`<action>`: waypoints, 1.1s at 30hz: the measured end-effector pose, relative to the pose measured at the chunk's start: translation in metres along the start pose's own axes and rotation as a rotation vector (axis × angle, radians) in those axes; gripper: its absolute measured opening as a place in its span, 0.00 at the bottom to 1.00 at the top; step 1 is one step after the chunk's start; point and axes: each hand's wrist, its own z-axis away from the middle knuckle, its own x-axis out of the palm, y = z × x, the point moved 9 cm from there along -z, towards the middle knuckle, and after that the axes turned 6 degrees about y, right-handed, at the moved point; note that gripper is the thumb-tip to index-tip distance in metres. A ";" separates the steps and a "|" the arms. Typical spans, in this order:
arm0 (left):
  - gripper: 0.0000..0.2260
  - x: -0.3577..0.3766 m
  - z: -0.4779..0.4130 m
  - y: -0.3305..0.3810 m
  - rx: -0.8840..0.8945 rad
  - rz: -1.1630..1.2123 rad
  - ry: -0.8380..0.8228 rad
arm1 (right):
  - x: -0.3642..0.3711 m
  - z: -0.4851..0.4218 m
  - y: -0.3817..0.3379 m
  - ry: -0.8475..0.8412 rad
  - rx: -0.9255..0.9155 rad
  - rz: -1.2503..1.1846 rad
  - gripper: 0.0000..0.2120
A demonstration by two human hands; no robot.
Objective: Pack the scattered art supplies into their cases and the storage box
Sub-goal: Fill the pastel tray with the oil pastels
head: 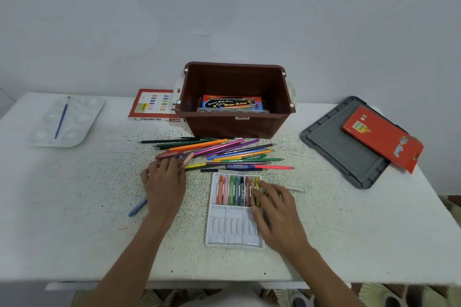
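Head view, clock bearings taken from the white pastel tray (234, 235) lying low centre on the table (74, 219). Left hand (163, 182) at 9 o'clock: fingers curled, and I read them as pinching a pale pink pastel (188, 158) that sticks out past the fingertips at the near edge of the coloured pencils (224, 153). Right hand (277, 209) at 3 o'clock: fingers straight and spread, holding nothing, tips resting on the yellow end of the pastel row (234, 190) filling the tray's far half; near half bare. Pencils fan out at 12 o'clock, between the tray and the brown storage box (237, 127), which holds a watercolour set (232, 102). Oil pastels case (152, 104) at 11 o'clock, touching the box. Blue pastel (137, 207) loose at 9 o'clock, beyond the left wrist. Grey lid (341, 149) at 2 o'clock, red case (381, 137) on it.
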 end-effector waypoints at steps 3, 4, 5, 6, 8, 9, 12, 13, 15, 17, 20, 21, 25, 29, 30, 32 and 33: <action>0.08 -0.010 -0.002 0.006 -0.040 0.122 0.014 | -0.001 0.000 0.000 0.002 -0.003 -0.004 0.18; 0.08 -0.017 -0.004 0.008 -0.071 0.220 0.024 | -0.001 0.000 0.000 0.001 -0.003 -0.006 0.18; 0.08 -0.025 -0.007 0.010 -0.112 0.355 0.041 | -0.001 0.000 0.000 -0.001 0.000 -0.005 0.18; 0.09 -0.034 -0.010 0.011 -0.165 0.507 0.061 | -0.001 0.000 0.000 -0.003 0.003 -0.002 0.18; 0.10 -0.045 -0.014 0.013 -0.277 0.768 0.057 | -0.001 -0.001 0.000 -0.003 0.006 -0.001 0.18; 0.10 -0.047 -0.017 0.017 -0.295 0.851 0.026 | -0.001 -0.001 -0.001 0.001 0.004 -0.002 0.18; 0.10 -0.037 -0.018 0.032 -0.248 0.987 -0.148 | -0.003 -0.001 -0.002 0.011 -0.002 -0.003 0.19; 0.10 -0.031 -0.016 0.037 -0.226 0.989 -0.204 | -0.004 -0.001 -0.002 0.011 -0.002 -0.002 0.19; 0.09 -0.020 -0.011 0.045 -0.186 0.935 -0.307 | -0.004 -0.001 -0.002 0.012 0.000 -0.001 0.19; 0.10 -0.010 -0.005 0.053 -0.117 0.843 -0.408 | -0.003 -0.001 -0.002 0.006 -0.001 -0.003 0.19; 0.12 0.003 0.004 0.062 -0.002 0.672 -0.554 | -0.002 -0.001 -0.001 -0.007 0.007 -0.003 0.19; 0.12 0.006 0.006 0.064 0.023 0.634 -0.582 | -0.002 -0.001 -0.001 -0.010 0.008 -0.001 0.19; 0.14 0.009 0.010 0.070 0.075 0.597 -0.575 | -0.004 -0.001 -0.002 -0.002 0.002 0.003 0.19; 0.18 0.007 0.013 0.067 0.069 0.578 -0.487 | -0.003 -0.001 -0.001 -0.010 0.008 -0.001 0.19; 0.18 0.007 0.014 0.064 0.052 0.565 -0.471 | -0.002 0.000 -0.001 -0.013 0.012 -0.002 0.19; 0.18 0.006 0.015 0.058 0.022 0.513 -0.446 | -0.001 0.000 0.000 -0.018 0.017 -0.001 0.19; 0.17 0.006 0.016 0.055 0.014 0.477 -0.433 | -0.001 0.000 0.000 -0.018 0.017 -0.001 0.19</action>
